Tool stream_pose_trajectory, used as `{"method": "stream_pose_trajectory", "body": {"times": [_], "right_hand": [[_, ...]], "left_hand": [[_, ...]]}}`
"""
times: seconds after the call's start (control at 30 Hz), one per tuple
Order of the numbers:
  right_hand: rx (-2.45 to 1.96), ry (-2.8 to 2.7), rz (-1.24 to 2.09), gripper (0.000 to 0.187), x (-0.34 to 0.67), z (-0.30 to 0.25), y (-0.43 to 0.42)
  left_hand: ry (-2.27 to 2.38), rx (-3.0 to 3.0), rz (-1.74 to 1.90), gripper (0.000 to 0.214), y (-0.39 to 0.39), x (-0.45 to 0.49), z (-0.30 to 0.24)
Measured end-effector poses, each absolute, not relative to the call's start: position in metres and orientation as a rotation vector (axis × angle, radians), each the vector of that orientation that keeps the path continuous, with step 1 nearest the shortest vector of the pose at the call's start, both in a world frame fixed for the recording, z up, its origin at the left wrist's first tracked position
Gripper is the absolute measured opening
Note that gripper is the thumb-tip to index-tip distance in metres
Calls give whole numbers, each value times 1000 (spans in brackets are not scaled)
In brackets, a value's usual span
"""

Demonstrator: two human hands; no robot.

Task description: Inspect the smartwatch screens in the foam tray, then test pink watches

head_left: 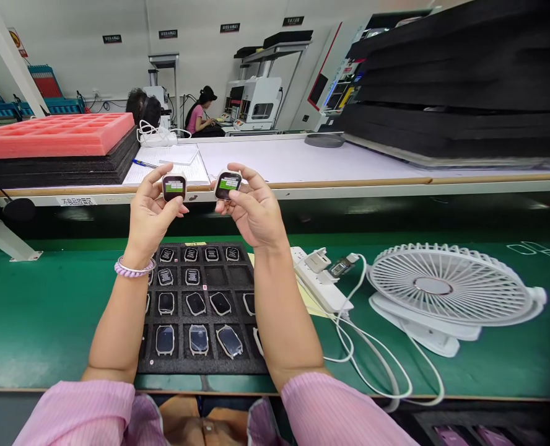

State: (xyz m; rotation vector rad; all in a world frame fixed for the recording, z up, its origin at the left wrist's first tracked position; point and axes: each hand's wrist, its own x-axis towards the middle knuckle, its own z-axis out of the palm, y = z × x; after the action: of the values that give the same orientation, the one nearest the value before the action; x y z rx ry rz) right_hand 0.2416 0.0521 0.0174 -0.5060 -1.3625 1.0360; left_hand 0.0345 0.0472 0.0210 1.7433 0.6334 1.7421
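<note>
My left hand (148, 217) is raised and pinches a small watch body (174, 186) whose lit screen shows a green band. My right hand (253, 210) holds a second watch body (228, 184) beside it, its screen lit the same way. Both are held up above a black foam tray (238, 365) on the green bench. Several more watch bodies (197, 339) lie in the tray's pockets, and a few pockets near the upper right are bare. My forearms hide parts of the tray's edges.
A white power strip (319, 285) with plugged chargers and white cables (372, 365) lies right of the tray. A white desk fan (442, 288) lies tilted at right. Behind: a pink foam tray (56, 133) on black ones, papers (173, 164), stacked black foam (461, 93). A person (200, 114) sits far back.
</note>
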Motion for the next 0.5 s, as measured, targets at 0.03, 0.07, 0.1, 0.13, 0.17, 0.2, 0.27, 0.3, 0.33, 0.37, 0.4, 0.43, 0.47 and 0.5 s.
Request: {"method": "stream_pose_trajectory", "body": {"times": [0.03, 0.07, 0.1, 0.13, 0.17, 0.2, 0.27, 0.3, 0.33, 0.37, 0.4, 0.43, 0.47, 0.5], "right_hand": [[-500, -1367, 1036, 55, 242, 17, 52], [-498, -1373, 1034, 54, 243, 17, 52], [-500, -1382, 1031, 54, 243, 17, 52], [-505, -1390, 1029, 54, 243, 17, 52], [-512, -1397, 1029, 54, 242, 17, 52], [-518, -1402, 1031, 54, 242, 17, 51], [-525, -1406, 1035, 55, 240, 18, 50], [-528, -1404, 1035, 55, 239, 18, 50], [-528, -1399, 1036, 55, 238, 18, 49], [-526, -1393, 1037, 55, 237, 19, 48], [-521, -1388, 1040, 55, 237, 19, 48], [-516, -1385, 1042, 55, 236, 19, 48], [-514, -1384, 1044, 56, 236, 19, 48], [-517, -1386, 1042, 56, 235, 20, 48]], "left_hand": [[630, 1738, 1748, 55, 47, 35, 21], [632, 1732, 1752, 54, 48, 35, 21], [639, 1725, 1753, 53, 48, 35, 21], [649, 1720, 1754, 52, 48, 35, 20], [660, 1716, 1753, 50, 49, 35, 21], [669, 1710, 1755, 49, 49, 35, 21], [672, 1696, 1763, 47, 48, 35, 21], [670, 1689, 1762, 47, 48, 35, 22], [667, 1681, 1754, 47, 47, 35, 22], [661, 1672, 1740, 47, 46, 35, 23], [654, 1661, 1721, 47, 45, 36, 23], [648, 1649, 1704, 46, 45, 36, 24], [644, 1638, 1688, 46, 44, 36, 24], [644, 1632, 1679, 46, 44, 37, 24]]}}
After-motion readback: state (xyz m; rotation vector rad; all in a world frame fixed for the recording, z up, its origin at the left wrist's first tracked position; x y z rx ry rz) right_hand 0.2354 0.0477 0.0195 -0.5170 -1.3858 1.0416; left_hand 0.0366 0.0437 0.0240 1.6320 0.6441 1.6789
